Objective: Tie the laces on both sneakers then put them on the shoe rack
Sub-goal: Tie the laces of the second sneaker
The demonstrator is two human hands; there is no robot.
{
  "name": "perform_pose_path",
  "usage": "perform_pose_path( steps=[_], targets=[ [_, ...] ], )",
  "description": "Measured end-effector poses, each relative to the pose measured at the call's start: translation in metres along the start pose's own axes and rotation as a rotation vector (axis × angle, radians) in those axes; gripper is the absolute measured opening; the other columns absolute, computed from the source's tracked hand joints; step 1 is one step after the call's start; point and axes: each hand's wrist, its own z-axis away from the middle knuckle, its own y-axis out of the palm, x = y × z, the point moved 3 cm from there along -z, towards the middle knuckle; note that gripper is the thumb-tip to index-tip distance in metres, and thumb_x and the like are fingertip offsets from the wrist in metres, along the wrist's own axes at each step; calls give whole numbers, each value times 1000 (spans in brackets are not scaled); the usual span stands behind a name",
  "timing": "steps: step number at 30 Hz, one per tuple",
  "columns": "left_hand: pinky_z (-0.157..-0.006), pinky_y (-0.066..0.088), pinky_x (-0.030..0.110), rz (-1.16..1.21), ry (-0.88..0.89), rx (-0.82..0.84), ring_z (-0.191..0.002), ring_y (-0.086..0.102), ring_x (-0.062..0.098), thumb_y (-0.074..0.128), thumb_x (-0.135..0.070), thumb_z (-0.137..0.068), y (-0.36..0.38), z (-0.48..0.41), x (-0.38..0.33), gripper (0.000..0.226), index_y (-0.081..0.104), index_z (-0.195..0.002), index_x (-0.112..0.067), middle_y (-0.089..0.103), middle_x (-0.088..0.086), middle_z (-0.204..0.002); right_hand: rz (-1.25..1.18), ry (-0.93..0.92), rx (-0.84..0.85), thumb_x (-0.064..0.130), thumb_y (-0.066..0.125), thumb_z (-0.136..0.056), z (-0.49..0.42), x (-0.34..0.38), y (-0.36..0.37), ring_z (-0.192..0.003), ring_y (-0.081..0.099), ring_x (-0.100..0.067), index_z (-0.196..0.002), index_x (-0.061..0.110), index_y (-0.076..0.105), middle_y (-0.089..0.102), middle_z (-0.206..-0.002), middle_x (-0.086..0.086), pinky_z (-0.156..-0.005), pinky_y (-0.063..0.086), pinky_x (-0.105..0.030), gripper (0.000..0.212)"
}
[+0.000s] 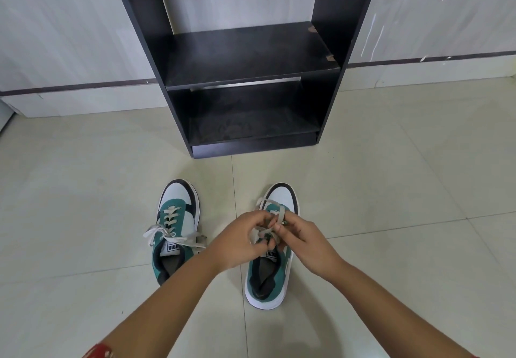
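Observation:
Two green, white and black sneakers stand side by side on the tiled floor, toes pointing to the shoe rack (251,78). The left sneaker (176,218) has its white laces tied in a loose bow across the tongue. Over the right sneaker (268,276) my left hand (237,243) and my right hand (304,243) meet, each pinching a strand of its white lace (276,212). My fingers hide the knot itself. The rack is a dark wooden unit with two bare shelves in view.
The rack stands against a pale wall with a dark skirting strip (418,60). Light floor tiles (391,176) spread on both sides of the sneakers and between them and the rack.

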Motion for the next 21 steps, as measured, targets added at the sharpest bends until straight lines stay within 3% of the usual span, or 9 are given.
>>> perform_pose_path(
  steps=[3,7,11,13,15,18,19,21],
  targets=[
    [-74,45,21,-165,89,-122,-81,54,3,62,-18,-84,2,-1,2,14,66,-96,-22,51,-19,-85,18,9,-117,22,53,-94,-1,-5,-4,-77,66,-28,-100,15,67,72,-80,-10,-75,56,-39,16],
    [-65,48,21,-420,145,-312,-78,59,7,56,-34,-85,4,3,0,26,59,-111,-28,60,-11,-95,-239,188,-193,14,52,-94,-6,-4,-3,-59,64,-19,-86,15,68,68,-65,-6,-64,57,-32,18],
    [-39,47,25,-826,362,-338,-52,57,13,65,-27,-81,9,7,2,31,56,-110,-31,64,-6,-84,-246,384,-119,16,50,-92,-10,-3,2,-41,52,-16,-77,12,60,61,-52,-4,-54,44,-26,19],
    [-36,44,26,-953,400,-330,-47,54,15,66,-26,-81,10,7,7,16,63,-97,-26,62,-5,-81,-230,416,-145,19,50,-92,-12,-4,1,-41,49,-15,-82,11,56,58,-51,-2,-52,42,-27,14],
    [-43,46,25,-822,284,-282,-52,55,13,56,-32,-88,10,8,7,12,64,-87,-23,59,-7,-84,-236,410,-205,25,49,-94,-12,-5,-1,-45,48,-14,-81,13,51,56,-55,-4,-55,42,-27,18],
    [-60,38,8,-194,-97,-216,-68,54,0,56,-24,-90,7,4,8,12,63,-80,-21,55,-13,-82,-197,283,-195,29,50,-95,-7,-6,1,-57,47,-15,-63,17,51,52,-67,-8,-64,41,-27,34],
    [-58,36,8,26,-222,-210,-64,51,-2,56,-18,-89,6,2,8,15,62,-76,-22,55,-14,-76,-128,220,-192,27,55,-92,-4,-9,2,-61,50,-13,-60,20,55,55,-70,-5,-68,43,-27,33],
    [-46,32,11,339,-394,-193,-50,43,-1,53,-10,-89,4,1,5,21,61,-72,-19,54,-16,-55,130,113,-197,27,68,-81,5,-14,7,-73,55,-4,-72,27,64,59,-84,6,-73,45,-19,10]
  ],
)
